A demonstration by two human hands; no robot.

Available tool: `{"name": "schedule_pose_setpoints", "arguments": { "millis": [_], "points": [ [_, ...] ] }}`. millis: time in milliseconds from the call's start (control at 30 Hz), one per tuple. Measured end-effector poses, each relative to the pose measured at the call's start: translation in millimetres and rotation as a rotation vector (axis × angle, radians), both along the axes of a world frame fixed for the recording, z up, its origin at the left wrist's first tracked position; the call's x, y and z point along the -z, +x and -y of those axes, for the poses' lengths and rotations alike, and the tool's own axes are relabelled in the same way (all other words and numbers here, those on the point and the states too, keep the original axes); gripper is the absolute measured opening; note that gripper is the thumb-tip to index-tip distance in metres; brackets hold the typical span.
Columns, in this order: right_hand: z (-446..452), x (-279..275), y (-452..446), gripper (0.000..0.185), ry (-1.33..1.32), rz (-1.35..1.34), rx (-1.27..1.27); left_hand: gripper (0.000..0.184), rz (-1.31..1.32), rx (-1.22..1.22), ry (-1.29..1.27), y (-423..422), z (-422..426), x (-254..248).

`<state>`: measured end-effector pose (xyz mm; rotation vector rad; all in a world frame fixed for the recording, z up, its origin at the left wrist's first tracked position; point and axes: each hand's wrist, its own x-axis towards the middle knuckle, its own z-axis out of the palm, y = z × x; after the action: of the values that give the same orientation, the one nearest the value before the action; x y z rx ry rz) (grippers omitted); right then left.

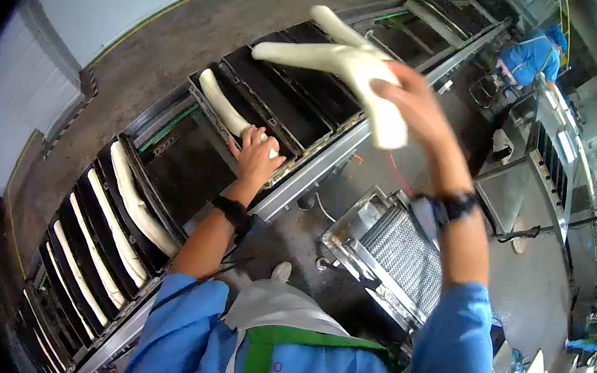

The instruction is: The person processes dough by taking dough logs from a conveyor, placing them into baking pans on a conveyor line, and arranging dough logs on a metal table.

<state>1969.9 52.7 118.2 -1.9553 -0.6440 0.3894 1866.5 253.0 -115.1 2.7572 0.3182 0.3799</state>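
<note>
My right hand (416,102) is raised over the near rail, fingers and thumb closed on thick strips of pale dough (363,70). Two long ends of that dough stick out toward the upper left, and a shorter end hangs below the hand. Down at the pans, my left hand (253,156) is around the near end of another dough strip (220,104). This strip lies lengthwise in a dark baking pan (203,97), its far end uncovered. Right beside it are dark pans (276,97) with no dough visible in them.
Several pans holding long dough strips (128,194) line the conveyor at lower left. The conveyor's metal rail (318,155) runs diagonally past me. A metal-mesh conveyor (399,249) stands to the right. A person in blue (534,59) works at the far upper right.
</note>
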Motion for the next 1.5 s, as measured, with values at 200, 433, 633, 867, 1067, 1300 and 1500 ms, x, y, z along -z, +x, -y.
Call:
{"name": "schedule_pose_setpoints", "arguments": {
  "millis": [200,433,633,867,1067,1300,1500],
  "points": [
    [-9.8,196.9,89.5,0.035,-0.488,0.56,0.225,0.023,-0.028,0.031,-0.081,0.4,4.8,9.3],
    [231.5,226.1,1.6,0.03,-0.796,0.342,0.205,0.026,-0.154,0.099,-0.046,8.5,-15.8,15.8],
    [365.5,262.4,-188.4,0.063,-1.174,-0.147,0.296,0.023,-0.211,0.09,-0.002,20.8,-17.1,35.6],
    [295.5,269.4,-186.8,0.036,-1.102,0.279,0.356,0.02,-0.137,0.049,0.034,34.2,-15.0,55.2],
    [289.1,163.2,-110.9,0.042,-0.494,0.217,0.698,0.02,-0.135,-0.069,0.059,40.4,-7.8,57.9],
    [225.4,-17.6,-35.2,0.04,0.439,0.454,0.766,0.02,-0.024,-0.064,0.029,43.1,-14.0,63.5],
    [86.8,15.1,70.3,0.024,0.652,0.437,0.636,0.018,-0.03,-0.149,-0.053,50.6,-16.9,63.6]
  ]
}}
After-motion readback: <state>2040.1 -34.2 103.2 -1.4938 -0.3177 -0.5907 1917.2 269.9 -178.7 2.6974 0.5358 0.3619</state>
